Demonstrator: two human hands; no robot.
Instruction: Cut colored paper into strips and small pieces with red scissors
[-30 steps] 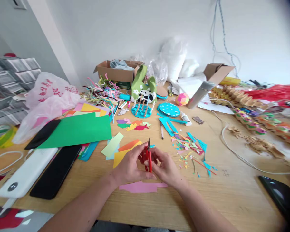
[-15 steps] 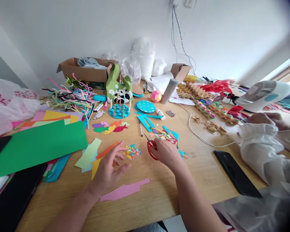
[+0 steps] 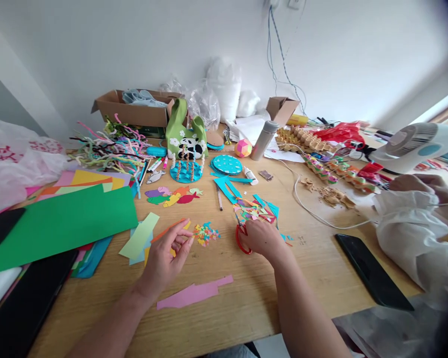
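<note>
Cluttered wooden table [image 3: 246,303]: near its front edge, left hand [image 3: 166,256] holds fingertips together by confetti [image 3: 206,233]; any pinch is unclear. Right hand [image 3: 264,237] grips red scissors [image 3: 241,237] beside it.

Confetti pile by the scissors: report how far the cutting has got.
Done: a small confetti pile lies cut, and paper fish sit finished behind it. In hand: the right hand grips red scissors; the left hand has its fingers at an orange strip. Left, probably: the pink offcut and the whole green sheet.
</note>
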